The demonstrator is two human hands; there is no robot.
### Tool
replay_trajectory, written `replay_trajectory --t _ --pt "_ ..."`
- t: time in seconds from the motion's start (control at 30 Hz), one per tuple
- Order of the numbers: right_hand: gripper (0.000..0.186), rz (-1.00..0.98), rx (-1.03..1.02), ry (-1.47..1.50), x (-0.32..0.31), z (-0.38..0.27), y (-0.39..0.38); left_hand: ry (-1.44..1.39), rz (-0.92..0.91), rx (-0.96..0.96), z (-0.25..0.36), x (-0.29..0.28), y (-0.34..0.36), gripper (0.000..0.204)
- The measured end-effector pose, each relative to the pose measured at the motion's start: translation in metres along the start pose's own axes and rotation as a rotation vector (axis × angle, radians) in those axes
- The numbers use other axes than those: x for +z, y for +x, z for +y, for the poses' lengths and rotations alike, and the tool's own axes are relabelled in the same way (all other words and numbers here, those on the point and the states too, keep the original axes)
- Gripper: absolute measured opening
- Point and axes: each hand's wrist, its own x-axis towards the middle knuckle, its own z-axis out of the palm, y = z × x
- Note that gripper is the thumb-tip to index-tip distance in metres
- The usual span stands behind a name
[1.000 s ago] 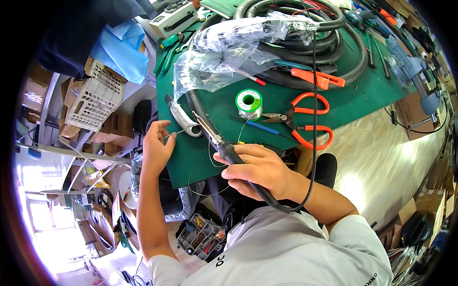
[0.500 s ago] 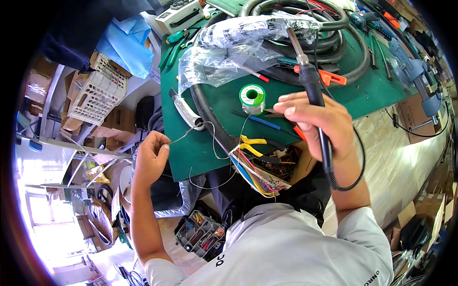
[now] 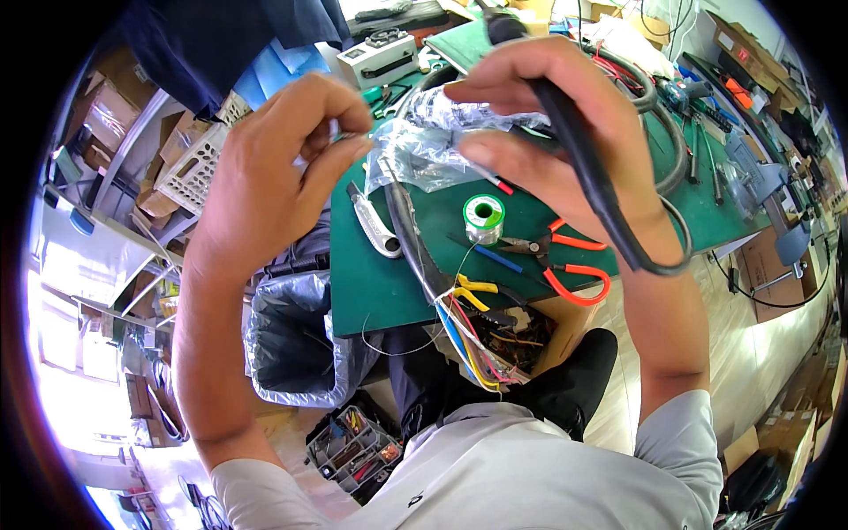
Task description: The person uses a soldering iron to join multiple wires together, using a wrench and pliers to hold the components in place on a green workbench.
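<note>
My left hand is raised above the table's left edge, thumb and fingers pinched together; whatever they hold is too small to make out. In my right hand a soldering iron lies by its black handle, its tip end pointing away and up. Below the hands, a thick black cable ends at the near table edge in several coloured wires. A thin wire loops beside that end. A solder spool with a green label stands upright between the hands.
On the green table lie red-handled cutters, yellow-handled pliers, a utility knife and clear plastic wrap. A lined bin stands left of my legs, a tool box lower down.
Both hands have risen, up and away from me. The left moved off the wire end and looms larger; the soldering iron went up with the right. My view has shifted, uncovering the red-handled cutters.
</note>
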Motion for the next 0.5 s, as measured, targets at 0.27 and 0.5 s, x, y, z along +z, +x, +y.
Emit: replay_trajectory --t 0.27,0.5 --pt "0.039 -0.061 0.129 0.171 0.026 0.013 0.009 0.038 -0.061 0.13 0.013 0.007 0.03 0.016" --pt "0.031 0.055 0.187 0.198 0.036 0.011 0.011 -0.006 -0.094 0.098 0.007 0.006 0.028 0.016"
